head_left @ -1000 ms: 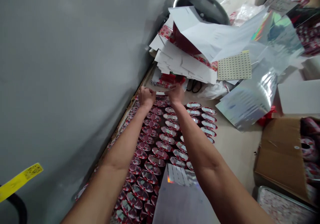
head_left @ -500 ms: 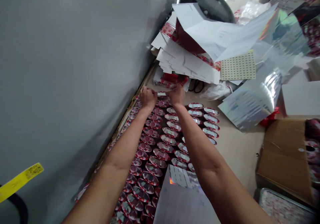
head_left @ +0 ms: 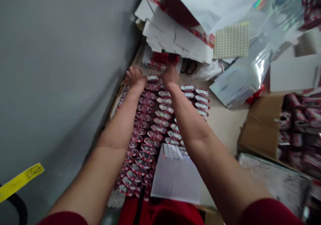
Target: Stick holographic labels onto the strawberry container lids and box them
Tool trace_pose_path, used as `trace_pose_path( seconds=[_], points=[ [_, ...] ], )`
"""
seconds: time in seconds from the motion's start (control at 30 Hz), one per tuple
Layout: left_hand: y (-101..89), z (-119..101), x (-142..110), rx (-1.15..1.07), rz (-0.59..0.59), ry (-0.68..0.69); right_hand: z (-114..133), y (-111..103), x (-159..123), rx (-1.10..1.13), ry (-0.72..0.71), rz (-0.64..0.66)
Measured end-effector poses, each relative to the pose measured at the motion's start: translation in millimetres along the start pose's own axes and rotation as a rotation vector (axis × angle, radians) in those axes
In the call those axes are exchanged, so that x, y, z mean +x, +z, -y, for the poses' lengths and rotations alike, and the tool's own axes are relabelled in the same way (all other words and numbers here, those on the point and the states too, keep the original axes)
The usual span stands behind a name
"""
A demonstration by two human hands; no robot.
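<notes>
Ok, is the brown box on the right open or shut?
Open: no lid covers the box, and red-patterned items show inside it.

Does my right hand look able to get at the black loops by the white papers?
Probably yes: the black loops lie just right of your right hand, with nothing visible blocking the way, though blur hides whether that hand is holding something.
</notes>
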State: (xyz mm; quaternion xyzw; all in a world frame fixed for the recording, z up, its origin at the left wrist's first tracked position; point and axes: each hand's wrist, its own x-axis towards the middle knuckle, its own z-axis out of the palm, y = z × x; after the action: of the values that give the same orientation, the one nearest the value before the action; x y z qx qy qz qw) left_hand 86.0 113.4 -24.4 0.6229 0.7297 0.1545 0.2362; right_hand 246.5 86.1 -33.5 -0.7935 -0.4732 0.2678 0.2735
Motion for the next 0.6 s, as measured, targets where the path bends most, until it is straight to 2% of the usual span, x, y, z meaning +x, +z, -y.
trace_pose_path(
  seconds=[0.07,0.13,0.17,0.23,0.3,0.33,0.4,0.43,0.5,0.6],
  points=[
    [-4.5,-5,4,0.03,0.06,-0.002,1,-5,-1,-0.086,0.086,0.063],
    [-11.4,-5,-6,0.011,0.072,0.089,1,-20,-13,-0.127,0.086,0.072],
    [-15.8,-3,-19,-0.026,0.068,0.137,-1,-33,-25,-0.117,0.043,0.064],
    [-24.5,5,-63,-0.149,0.092,0.206,-11,-68,-65,-0.061,-0.063,0.067],
    [-29.5,18,-123,-0.298,0.2,0.233,-29,-104,-124,-0.02,-0.109,0.176],
    [-29.9,26,-157,-0.356,0.3,0.269,-41,-119,-160,-0.019,-0.1,0.232],
    [-27.1,40,-220,-0.371,0.527,0.423,-67,-138,-237,-0.075,-0.016,0.246],
    [-24.5,46,-248,-0.3,0.603,0.534,-81,-140,-276,-0.13,0.006,0.25],
    [-17.9,54,-293,-0.1,0.646,0.671,-106,-132,-346,-0.258,0.007,0.2],
    [-6.5,61,-332,0.156,0.635,0.732,-139,-105,-419,-0.315,0.034,0.085]
  ],
)
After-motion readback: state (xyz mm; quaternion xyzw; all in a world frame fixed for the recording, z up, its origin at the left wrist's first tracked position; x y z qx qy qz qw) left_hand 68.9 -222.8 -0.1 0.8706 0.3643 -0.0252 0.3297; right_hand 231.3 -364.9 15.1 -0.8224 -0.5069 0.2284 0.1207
